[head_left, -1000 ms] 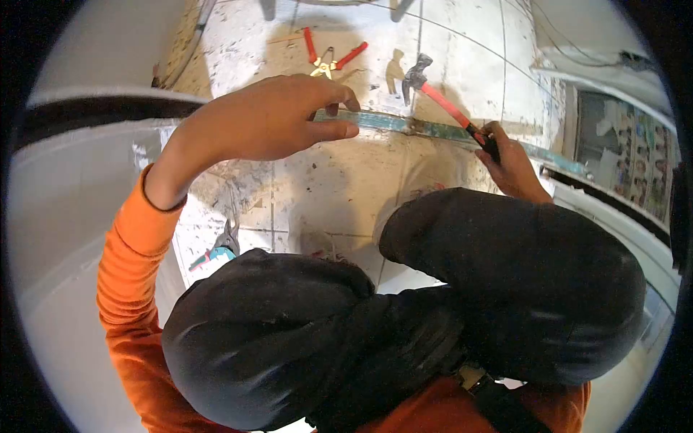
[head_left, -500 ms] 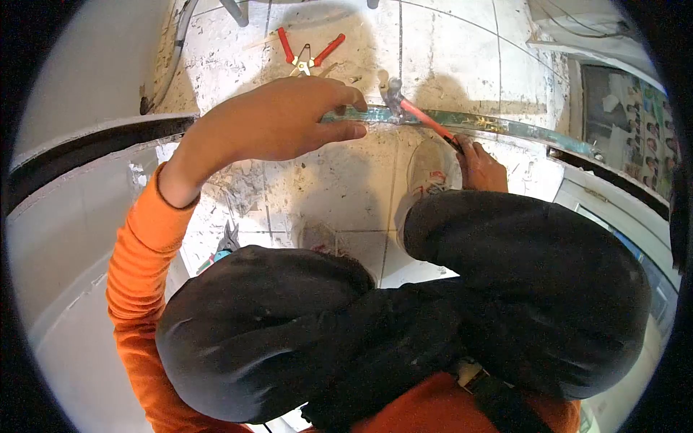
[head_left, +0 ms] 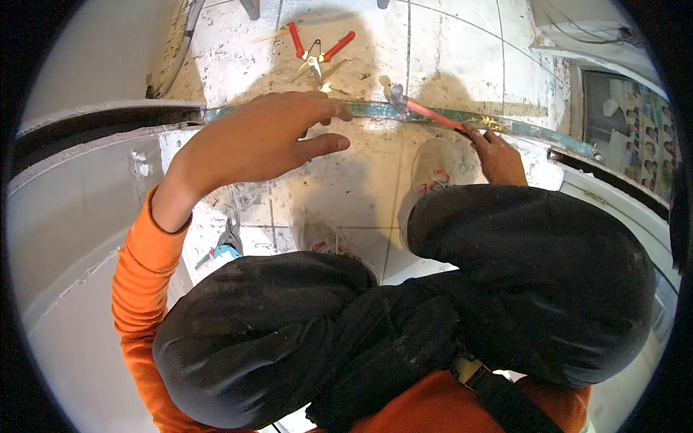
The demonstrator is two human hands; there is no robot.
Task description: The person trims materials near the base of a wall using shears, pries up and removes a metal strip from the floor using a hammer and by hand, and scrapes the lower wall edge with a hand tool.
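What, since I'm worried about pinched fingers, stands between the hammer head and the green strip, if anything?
Nothing visible: the hammer head overlaps the green strip in view; the left hand is farther left.

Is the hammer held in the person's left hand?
No, the right hand grips the red handle of the hammer, while the left hand is open, with nothing between its thumb and fingers.

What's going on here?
A person in orange sleeves has a red-handled hammer in the right hand, its head at the green metal strip along the floor. The left hand is empty, fingers parted, by the strip's left part. Red-handled pliers lie open beyond the strip; snips lie near the person's left knee.
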